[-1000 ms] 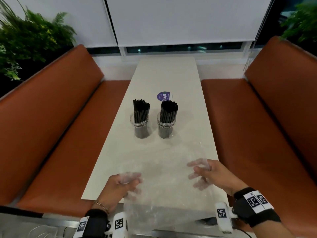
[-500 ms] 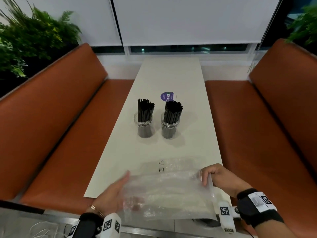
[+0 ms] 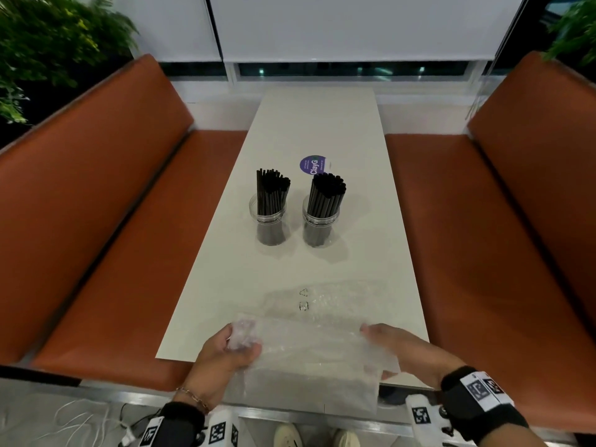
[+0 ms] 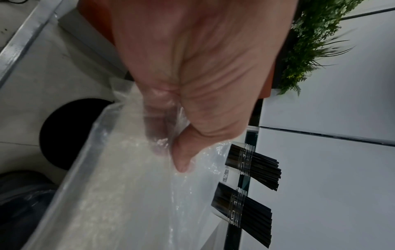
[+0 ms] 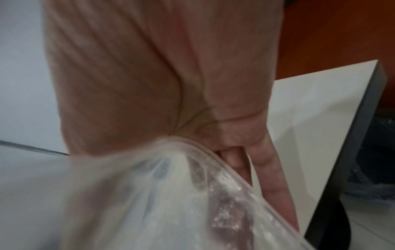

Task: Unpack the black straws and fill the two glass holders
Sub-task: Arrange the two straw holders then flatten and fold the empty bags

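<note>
Two glass holders stand mid-table, each packed with black straws: the left holder and the right holder; both show again in the left wrist view. An empty clear plastic bag lies folded over the table's near edge. My left hand pinches the bag's left end between thumb and fingers. My right hand grips the bag's right end, fingers curled under the plastic.
The white table runs away between two orange benches. A purple round sticker lies behind the holders. Plants stand at the far corners. Shoes show below the near edge.
The bag went from spread out upright between my hands to folded down flat at the near table edge. Both hands came closer to me and took hold of its ends.
</note>
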A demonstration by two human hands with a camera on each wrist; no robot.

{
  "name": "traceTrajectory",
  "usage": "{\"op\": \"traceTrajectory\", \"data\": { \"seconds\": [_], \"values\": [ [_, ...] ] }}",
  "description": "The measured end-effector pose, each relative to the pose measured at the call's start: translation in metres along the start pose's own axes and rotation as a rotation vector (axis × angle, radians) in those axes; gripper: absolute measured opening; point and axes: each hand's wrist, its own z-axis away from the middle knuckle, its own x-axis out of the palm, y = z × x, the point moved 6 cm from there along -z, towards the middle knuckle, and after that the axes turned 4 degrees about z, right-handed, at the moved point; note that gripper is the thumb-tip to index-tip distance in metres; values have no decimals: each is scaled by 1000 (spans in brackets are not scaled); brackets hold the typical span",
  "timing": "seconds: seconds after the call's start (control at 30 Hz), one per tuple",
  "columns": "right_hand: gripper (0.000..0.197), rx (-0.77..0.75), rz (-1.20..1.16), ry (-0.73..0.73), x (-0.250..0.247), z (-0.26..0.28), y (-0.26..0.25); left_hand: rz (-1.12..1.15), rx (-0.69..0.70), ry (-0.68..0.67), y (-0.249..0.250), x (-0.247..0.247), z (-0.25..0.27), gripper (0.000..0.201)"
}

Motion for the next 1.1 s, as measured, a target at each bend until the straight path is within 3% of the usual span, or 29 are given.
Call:
{"op": "traceTrajectory", "data": {
  "seconds": [0.1, 0.2, 0.33, 0.47, 0.63, 0.7, 0.73, 0.8, 0.87, 0.93, 1.03, 1.1],
  "values": [
    [61, -45, 185, -65, 3, -1, -1, 64, 6, 29, 8, 4, 0, 56],
    [51, -112, 234, -104, 1, 5, -14, 83, 18, 72, 15, -3, -3, 65],
    [50, -187, 59, 6, -12, 0, -27, 40, 70, 95, 22, -12, -8, 62],
    [33, -196, -108, 90, -17, 2, -39, -8, 90, -59, 26, -5, -9, 76],
    [75, -219, -329, 80, -23, -5, -30, 120, 20, -115, 23, -10, -25, 91],
    [77, -229, -357, 89, -27, -8, -25, 181, -1, -97, 26, -13, -27, 66],
    [64, -246, -361, 75, -28, -7, -25, 171, 4, -76, 27, -14, -27, 57],
    [40, -297, -320, 60, -29, -4, -28, 95, 22, -63, 27, -14, -27, 71],
    [34, -273, -314, 101, -33, -6, -27, 33, 7, -79, 25, -13, -29, 97],
    [27, -265, -341, 106, -33, -9, -28, 58, -101, -123, 21, -9, -30, 107],
    [23, -265, -344, 64, -32, -12, -29, -55, -269, -168, 16, -4, -31, 83],
    [25, -269, -330, 14, -30, -11, -31, -63, -261, -171, 19, 1, -30, 54]
  ]
}}
